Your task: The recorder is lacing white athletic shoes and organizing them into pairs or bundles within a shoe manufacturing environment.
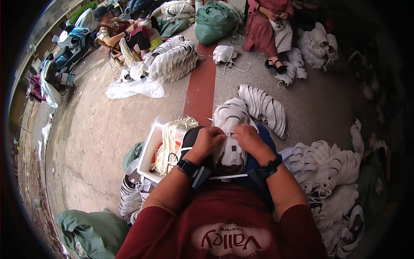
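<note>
A white shoe upper (pixel 230 157) with a dark square patch lies across my lap, its toe away from me. My left hand (pixel 210 140) is closed in a pinch at the upper's left edge, near its middle; what the fingertips hold is too small to make out. My right hand (pixel 247 137) grips the upper from the right, fingers bent over its opening. The fingertips of both hands are close together. Just beyond them, more white uppers (pixel 231 113) are stacked. To the left of my lap, a white foam box (pixel 146 160) holds a bundle of cream laces (pixel 170 144).
A row of nested uppers (pixel 264 105) lies ahead, and a large heap of uppers (pixel 323 168) is at my right. Green sacks (pixel 92 231) sit at near left. Two people (pixel 114 34) sit farther off among more piles, with parked scooters (pixel 71 47) at far left.
</note>
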A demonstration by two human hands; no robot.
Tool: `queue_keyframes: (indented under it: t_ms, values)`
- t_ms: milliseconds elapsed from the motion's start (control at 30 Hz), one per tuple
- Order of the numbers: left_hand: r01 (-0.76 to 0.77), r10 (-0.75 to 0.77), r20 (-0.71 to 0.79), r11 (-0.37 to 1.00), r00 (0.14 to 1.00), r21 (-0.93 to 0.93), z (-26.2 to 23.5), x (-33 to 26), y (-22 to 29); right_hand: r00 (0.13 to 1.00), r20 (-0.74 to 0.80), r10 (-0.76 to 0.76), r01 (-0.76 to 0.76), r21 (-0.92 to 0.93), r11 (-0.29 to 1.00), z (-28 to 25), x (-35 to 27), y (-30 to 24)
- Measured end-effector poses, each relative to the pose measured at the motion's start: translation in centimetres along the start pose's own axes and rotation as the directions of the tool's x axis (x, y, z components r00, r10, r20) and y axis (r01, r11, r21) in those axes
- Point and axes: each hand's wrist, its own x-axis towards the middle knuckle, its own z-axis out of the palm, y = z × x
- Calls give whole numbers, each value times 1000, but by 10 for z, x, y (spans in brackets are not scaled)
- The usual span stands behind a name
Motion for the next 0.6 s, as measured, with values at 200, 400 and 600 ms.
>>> queue_keyframes:
  t_ms: [200, 400, 600]
  values:
    - [-170, 194, -32, 917, 980, 360, -1, 4, 13, 995, 17, 103, -103, -17, 995, 4, 4, -2]
    - [-165, 217, -34, 828, 976, 536, 6, 8, 26, 987, 64, 145, -150, 94, 984, -1, 9, 3]
    - [-294, 299, 70, 820, 952, 492, 11, 24, 13, 971, 119, 208, -235, 297, 926, -8, 5, 6]
